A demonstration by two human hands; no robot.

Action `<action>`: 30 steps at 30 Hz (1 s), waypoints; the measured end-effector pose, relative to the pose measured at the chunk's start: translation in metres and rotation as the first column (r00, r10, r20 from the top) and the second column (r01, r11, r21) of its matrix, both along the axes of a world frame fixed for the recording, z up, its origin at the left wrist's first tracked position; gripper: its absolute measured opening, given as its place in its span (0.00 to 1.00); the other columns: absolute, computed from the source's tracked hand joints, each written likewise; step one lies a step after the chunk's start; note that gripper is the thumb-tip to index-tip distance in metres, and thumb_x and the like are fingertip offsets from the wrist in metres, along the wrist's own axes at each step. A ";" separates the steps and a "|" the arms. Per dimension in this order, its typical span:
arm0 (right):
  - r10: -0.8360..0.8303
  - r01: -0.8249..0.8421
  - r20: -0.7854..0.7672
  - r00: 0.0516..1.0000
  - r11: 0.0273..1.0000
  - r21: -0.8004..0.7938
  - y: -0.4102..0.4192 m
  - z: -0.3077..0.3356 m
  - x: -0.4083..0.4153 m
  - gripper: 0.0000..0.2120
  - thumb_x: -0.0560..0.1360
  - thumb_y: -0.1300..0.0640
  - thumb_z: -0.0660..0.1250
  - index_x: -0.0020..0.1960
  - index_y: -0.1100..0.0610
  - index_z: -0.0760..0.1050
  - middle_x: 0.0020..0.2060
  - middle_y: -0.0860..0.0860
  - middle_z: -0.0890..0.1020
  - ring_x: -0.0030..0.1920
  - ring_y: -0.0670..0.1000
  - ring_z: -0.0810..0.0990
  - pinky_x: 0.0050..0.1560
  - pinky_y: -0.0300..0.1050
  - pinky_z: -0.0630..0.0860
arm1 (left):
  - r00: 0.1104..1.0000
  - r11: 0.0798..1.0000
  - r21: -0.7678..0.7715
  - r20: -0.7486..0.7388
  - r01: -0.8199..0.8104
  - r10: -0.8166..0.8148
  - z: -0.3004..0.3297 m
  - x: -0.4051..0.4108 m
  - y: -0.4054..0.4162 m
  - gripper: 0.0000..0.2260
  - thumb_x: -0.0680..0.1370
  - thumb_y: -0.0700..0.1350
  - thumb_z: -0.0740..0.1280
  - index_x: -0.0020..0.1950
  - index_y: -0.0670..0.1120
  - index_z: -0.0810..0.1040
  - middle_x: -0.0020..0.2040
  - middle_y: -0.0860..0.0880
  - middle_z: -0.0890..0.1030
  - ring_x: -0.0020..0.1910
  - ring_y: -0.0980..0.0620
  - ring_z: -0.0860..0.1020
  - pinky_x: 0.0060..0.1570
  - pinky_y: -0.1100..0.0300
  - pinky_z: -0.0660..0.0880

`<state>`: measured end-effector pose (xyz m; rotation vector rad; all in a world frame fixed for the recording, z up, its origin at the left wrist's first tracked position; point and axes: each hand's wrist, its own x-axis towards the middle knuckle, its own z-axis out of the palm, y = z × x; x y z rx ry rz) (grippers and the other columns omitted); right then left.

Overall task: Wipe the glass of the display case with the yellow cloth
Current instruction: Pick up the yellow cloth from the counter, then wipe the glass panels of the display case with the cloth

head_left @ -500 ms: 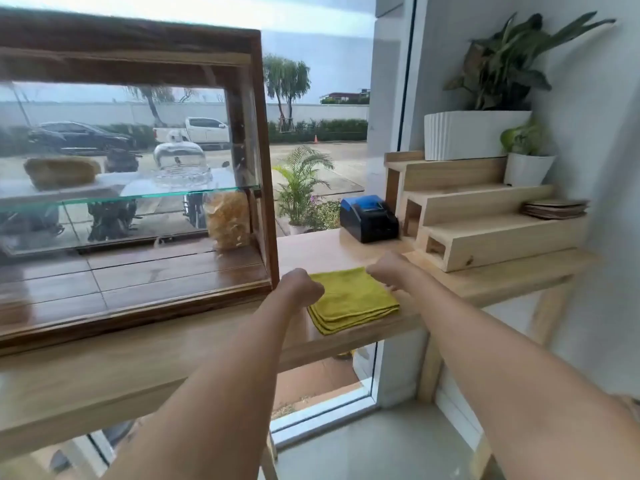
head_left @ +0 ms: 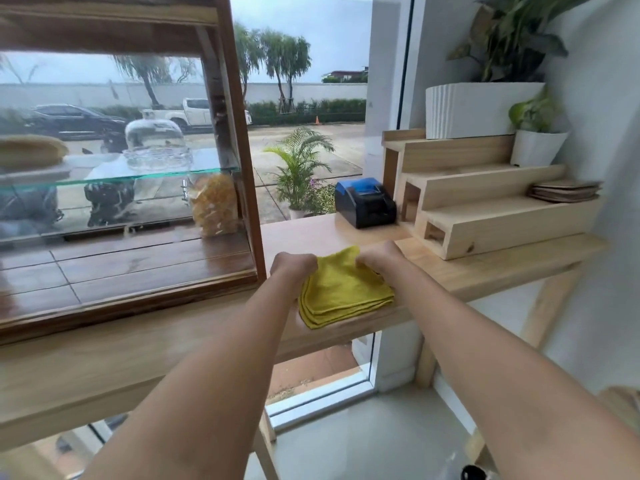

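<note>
A folded yellow cloth (head_left: pixel 341 291) lies on the light wooden counter (head_left: pixel 485 271), just right of the display case. My left hand (head_left: pixel 293 266) rests curled on the cloth's far left corner. My right hand (head_left: pixel 379 257) pinches its far right corner, and that edge is lifted a little. The fingers of both hands are hidden behind the knuckles. The wooden display case (head_left: pixel 239 140) with a glass front (head_left: pixel 104 150) fills the left side; inside are a glass shelf, a glass dome, bread and a bag of yellow snacks.
A black and blue receipt printer (head_left: pixel 365 202) stands behind the cloth. A stepped wooden stand (head_left: pixel 485 209) with a stack of coasters (head_left: pixel 564 191) and two white plant pots (head_left: pixel 481 109) sits at the right. A window lies behind the counter.
Both hands have closed in on the cloth's far corners. The far edge of the cloth is now raised a little off the counter. The view has shifted closer.
</note>
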<state>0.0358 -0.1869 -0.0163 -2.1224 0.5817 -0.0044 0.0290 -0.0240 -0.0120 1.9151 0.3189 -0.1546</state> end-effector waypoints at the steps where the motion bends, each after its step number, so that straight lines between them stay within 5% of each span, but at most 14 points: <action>1: -0.009 0.008 0.020 1.000 0.999 0.050 0.002 0.004 -0.003 0.25 0.69 0.56 0.73 0.62 0.65 0.74 0.57 0.59 0.79 0.50 0.56 0.78 0.44 0.43 0.71 | 1.000 1.000 -0.005 -0.004 0.002 -0.002 0.003 0.000 0.000 0.13 0.72 0.40 0.67 0.55 0.39 0.70 0.41 0.45 0.72 0.48 0.43 0.74 0.45 0.57 0.71; 4: 0.029 -0.051 0.093 0.995 0.970 0.237 0.006 0.014 -0.011 0.10 0.76 0.60 0.65 0.56 0.62 0.74 0.51 0.55 0.76 0.45 0.52 0.74 0.43 0.42 0.68 | 0.999 0.995 -0.094 -0.022 0.033 -0.035 0.012 -0.002 0.008 0.16 0.73 0.40 0.65 0.60 0.38 0.71 0.53 0.42 0.75 0.54 0.42 0.76 0.56 0.54 0.75; 6: 0.056 -0.096 0.119 0.991 0.925 0.368 0.010 0.024 -0.020 0.09 0.78 0.61 0.60 0.57 0.60 0.72 0.54 0.57 0.78 0.50 0.55 0.76 0.50 0.45 0.70 | 0.998 0.984 -0.174 -0.033 0.049 -0.055 0.020 -0.007 0.017 0.15 0.74 0.40 0.63 0.61 0.39 0.71 0.58 0.41 0.76 0.58 0.40 0.76 0.59 0.48 0.76; 10: 0.125 -0.208 0.190 0.974 0.830 0.518 0.023 0.046 -0.036 0.13 0.77 0.63 0.53 0.59 0.58 0.70 0.54 0.59 0.77 0.51 0.57 0.76 0.48 0.49 0.74 | 0.998 0.960 -0.276 0.024 0.056 -0.052 0.041 -0.016 0.044 0.06 0.76 0.37 0.64 0.52 0.41 0.73 0.51 0.42 0.75 0.51 0.43 0.76 0.52 0.50 0.76; 15: 0.175 -0.331 0.303 0.937 0.725 0.604 0.052 0.069 -0.050 0.16 0.77 0.64 0.55 0.63 0.57 0.71 0.54 0.56 0.77 0.53 0.57 0.76 0.48 0.50 0.77 | 0.994 0.950 -0.305 0.102 0.063 -0.034 0.068 -0.022 0.097 0.20 0.66 0.32 0.72 0.58 0.39 0.76 0.57 0.40 0.78 0.57 0.41 0.77 0.59 0.44 0.76; 19: 0.233 -0.396 0.324 0.917 0.639 0.659 0.088 0.081 -0.054 0.14 0.78 0.63 0.60 0.62 0.57 0.71 0.56 0.55 0.78 0.55 0.57 0.77 0.52 0.51 0.77 | 0.985 0.921 -0.378 0.172 0.095 -0.031 0.093 -0.036 0.148 0.10 0.66 0.28 0.71 0.43 0.39 0.77 0.47 0.41 0.79 0.47 0.44 0.79 0.49 0.53 0.79; 24: 0.352 -0.531 0.399 0.846 0.509 0.677 0.141 0.094 -0.060 0.22 0.77 0.61 0.66 0.70 0.60 0.68 0.62 0.57 0.77 0.56 0.57 0.78 0.55 0.55 0.78 | 0.966 0.919 -0.349 0.237 0.182 -0.101 0.117 -0.057 0.215 0.10 0.70 0.28 0.68 0.38 0.42 0.76 0.38 0.46 0.78 0.39 0.51 0.77 0.40 0.64 0.76; 28: 0.483 -0.678 0.499 0.719 0.330 0.657 0.180 0.100 -0.060 0.50 0.53 0.53 0.85 0.71 0.58 0.69 0.64 0.58 0.78 0.60 0.59 0.78 0.53 0.59 0.81 | 0.949 0.934 -0.302 0.300 0.192 -0.099 0.137 -0.074 0.261 0.11 0.70 0.28 0.69 0.38 0.44 0.76 0.39 0.47 0.77 0.41 0.52 0.76 0.38 0.65 0.76; 30: 0.499 -0.728 0.559 0.662 0.249 0.639 0.197 0.099 -0.059 0.50 0.48 0.52 0.86 0.67 0.56 0.72 0.59 0.56 0.82 0.55 0.57 0.83 0.49 0.59 0.82 | 0.943 0.940 -0.283 0.318 0.192 -0.097 0.146 -0.082 0.278 0.10 0.72 0.30 0.68 0.40 0.45 0.75 0.40 0.47 0.77 0.41 0.51 0.77 0.37 0.63 0.78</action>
